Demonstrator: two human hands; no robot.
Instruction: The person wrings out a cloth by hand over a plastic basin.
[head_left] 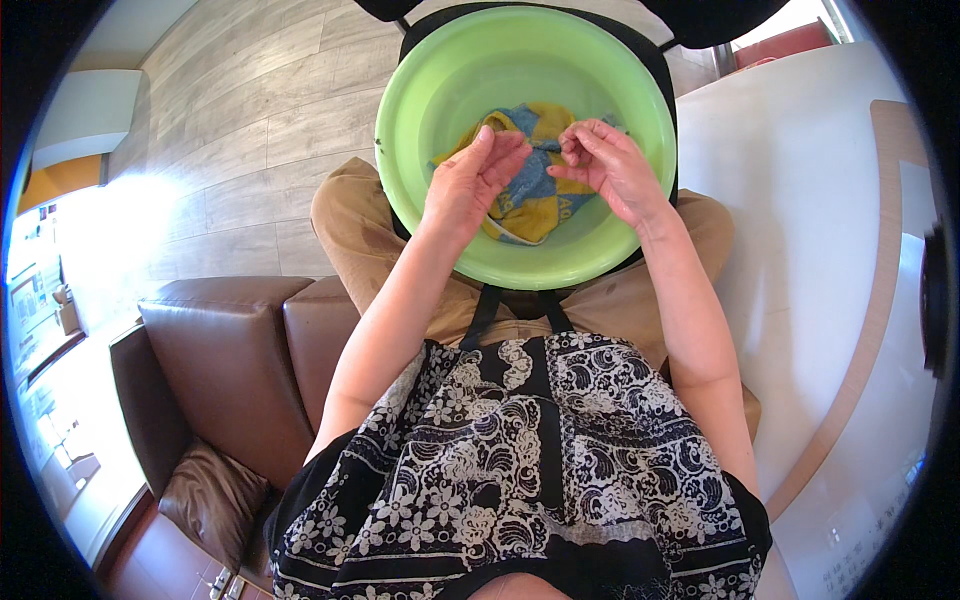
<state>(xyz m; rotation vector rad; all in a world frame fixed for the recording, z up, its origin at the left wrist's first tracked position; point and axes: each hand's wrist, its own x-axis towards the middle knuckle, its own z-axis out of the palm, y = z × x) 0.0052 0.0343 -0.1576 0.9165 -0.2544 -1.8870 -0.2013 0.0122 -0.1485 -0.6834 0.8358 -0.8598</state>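
Observation:
My left hand (pixel 480 170) is raised over the left part of a green plastic basin (pixel 418 95), fingers loosely curved and apart, with nothing visible in it. My right hand (pixel 605 165) is over the basin's right part, its fingertips closed in a pinch; whatever they hold, if anything, is too small to make out. Below both hands a crumpled yellow-and-blue cloth (pixel 535 210) lies in the basin, partly hidden by them. The basin rests on a black support (pixel 660 70) between my knees.
A brown leather seat (pixel 225 360) with a crumpled cushion (pixel 210 500) is at the lower left. A white tabletop (pixel 770 220) runs along the right. Wood-look flooring (pixel 230 120) spreads across the upper left, beside a bright glazed opening (pixel 45 290).

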